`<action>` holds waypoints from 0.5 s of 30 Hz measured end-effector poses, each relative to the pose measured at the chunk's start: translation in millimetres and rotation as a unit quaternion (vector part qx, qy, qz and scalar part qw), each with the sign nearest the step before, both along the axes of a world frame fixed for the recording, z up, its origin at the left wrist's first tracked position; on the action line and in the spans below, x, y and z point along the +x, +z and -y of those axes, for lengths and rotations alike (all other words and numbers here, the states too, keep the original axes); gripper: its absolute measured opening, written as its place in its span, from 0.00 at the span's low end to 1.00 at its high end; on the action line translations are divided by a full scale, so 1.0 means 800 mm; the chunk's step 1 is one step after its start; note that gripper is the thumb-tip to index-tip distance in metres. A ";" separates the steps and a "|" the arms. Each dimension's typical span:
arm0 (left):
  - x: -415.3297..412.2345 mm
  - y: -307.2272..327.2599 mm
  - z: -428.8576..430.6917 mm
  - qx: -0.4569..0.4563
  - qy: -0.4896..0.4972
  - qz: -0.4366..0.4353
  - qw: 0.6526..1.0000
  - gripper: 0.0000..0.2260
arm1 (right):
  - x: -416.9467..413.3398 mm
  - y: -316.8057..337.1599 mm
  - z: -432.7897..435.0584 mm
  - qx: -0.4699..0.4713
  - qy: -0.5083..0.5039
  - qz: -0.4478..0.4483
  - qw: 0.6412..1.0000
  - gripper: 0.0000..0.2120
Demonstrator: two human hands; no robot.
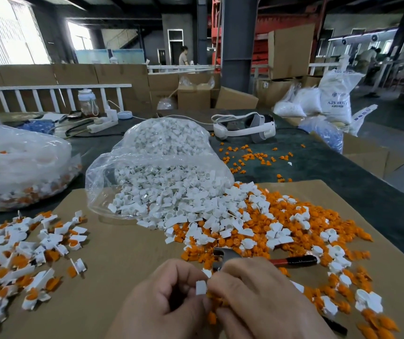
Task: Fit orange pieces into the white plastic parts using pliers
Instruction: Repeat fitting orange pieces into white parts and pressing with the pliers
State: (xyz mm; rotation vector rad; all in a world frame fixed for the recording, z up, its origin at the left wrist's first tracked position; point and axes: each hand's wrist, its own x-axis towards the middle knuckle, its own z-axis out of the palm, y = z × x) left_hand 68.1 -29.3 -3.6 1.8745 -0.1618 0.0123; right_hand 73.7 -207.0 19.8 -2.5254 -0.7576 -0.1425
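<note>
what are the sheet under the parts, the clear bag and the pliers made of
Sheet: brown cardboard by its look, matte and fibrous, with no shine.
Bag: thin clear plastic film, glossy, with wrinkles and highlights and the parts showing through.
Pliers: dull grey metal head. The handles have a red and black covering, probably plastic or rubber.

White headset (245,128) on the desk (318,162) far ahead of the right grip (264,302), power strip (102,123) and lidded jar (87,102) far ahead-left, cardboard boxes (193,96) and white resin sack (335,94) beyond the desk
</note>
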 end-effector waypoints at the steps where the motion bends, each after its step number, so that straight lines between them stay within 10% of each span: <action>1: 0.001 0.006 0.001 -0.021 0.008 -0.007 1.000 0.14 | -0.003 0.007 0.005 -0.045 -0.022 0.053 0.997 0.05; 6: 0.006 0.011 -0.002 -0.120 0.002 -0.069 0.990 0.10 | -0.007 0.016 0.029 -0.223 -0.187 0.027 0.956 0.33; 15: 0.005 0.011 -0.004 -0.236 0.021 -0.096 0.967 0.14 | 0.000 -0.011 0.070 -0.271 -0.168 0.005 0.948 0.32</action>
